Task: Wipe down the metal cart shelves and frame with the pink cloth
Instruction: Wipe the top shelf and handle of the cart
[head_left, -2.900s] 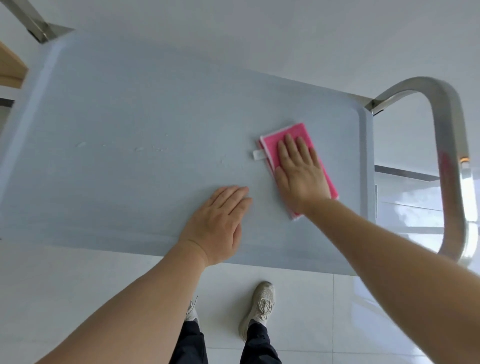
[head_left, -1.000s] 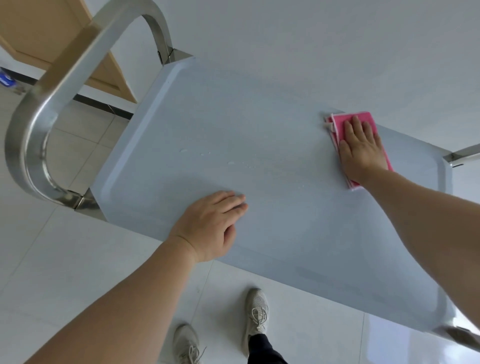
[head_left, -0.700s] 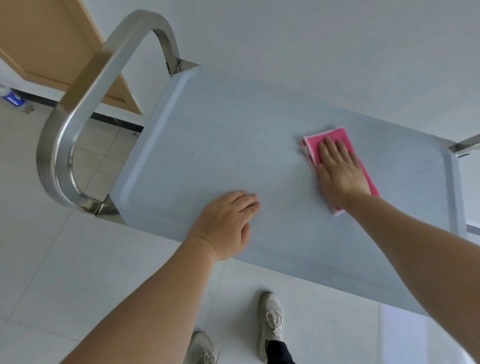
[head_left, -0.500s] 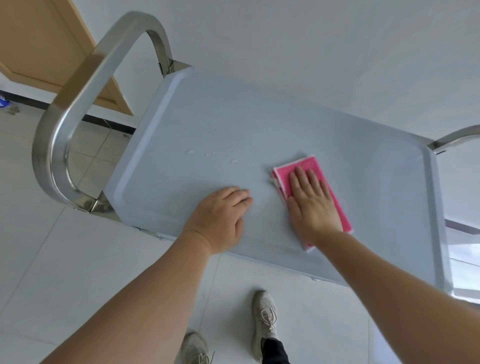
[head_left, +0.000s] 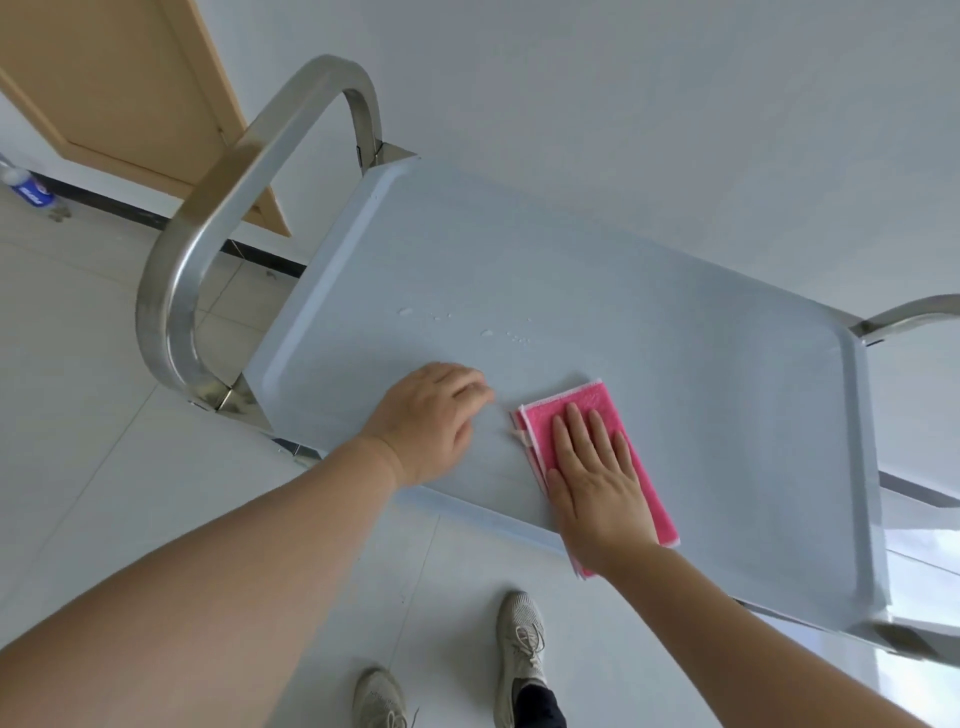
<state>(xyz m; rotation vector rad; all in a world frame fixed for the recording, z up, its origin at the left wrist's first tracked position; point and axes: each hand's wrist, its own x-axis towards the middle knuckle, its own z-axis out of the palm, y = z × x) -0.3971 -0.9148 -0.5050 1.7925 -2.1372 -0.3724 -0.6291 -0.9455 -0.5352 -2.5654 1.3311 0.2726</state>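
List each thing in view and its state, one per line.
pink cloth: folded, flat on the shelf, near edge overhanging
right hand: flat, pressing the cloth
left hand: resting on the shelf, holding nothing
top shelf: droplets left beyond the left hand
droplets: unwiped

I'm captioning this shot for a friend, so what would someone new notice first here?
The folded bright pink cloth stands out, pressed flat under the right hand near the front edge of the pale grey metal cart shelf. The left hand rests on the shelf just beside it. A curved shiny steel handle arches over the cart's left end, and small water droplets sit beyond the hands.
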